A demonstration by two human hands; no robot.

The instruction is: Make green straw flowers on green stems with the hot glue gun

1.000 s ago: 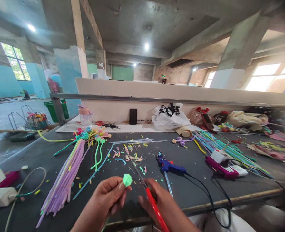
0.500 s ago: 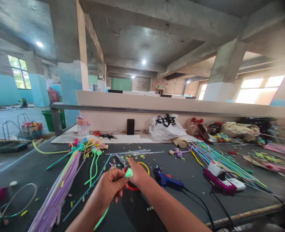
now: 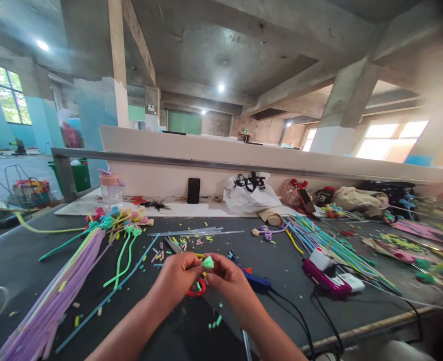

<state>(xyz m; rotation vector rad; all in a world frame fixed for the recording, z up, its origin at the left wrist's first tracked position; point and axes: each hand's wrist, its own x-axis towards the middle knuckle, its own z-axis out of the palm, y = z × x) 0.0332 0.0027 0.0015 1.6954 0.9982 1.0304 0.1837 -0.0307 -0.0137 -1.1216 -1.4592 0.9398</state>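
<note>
My left hand [image 3: 178,277] and my right hand [image 3: 227,280] meet over the dark table [image 3: 26,255], and both pinch a small mint-green pipe-cleaner flower [image 3: 207,261] between their fingertips. Its stem is hidden under my left hand. Red-handled scissors [image 3: 198,289] lie on the table right under the hands, with the blades pointing away to the left. A blue glue gun [image 3: 258,283] rests just right of my right hand.
A long bundle of lilac pipe cleaners [image 3: 52,301] with finished flowers lies at the left. Coloured offcuts litter the middle. A pink-and-white device [image 3: 324,278] with cables, a fan of blue-green stems [image 3: 330,240], a white bag [image 3: 249,191], a phone [image 3: 193,190] and a bottle [image 3: 111,189] stand beyond.
My right hand has set the scissors down on the table and come back to the green flower. Both hands have moved forward, away from the table's near edge.
</note>
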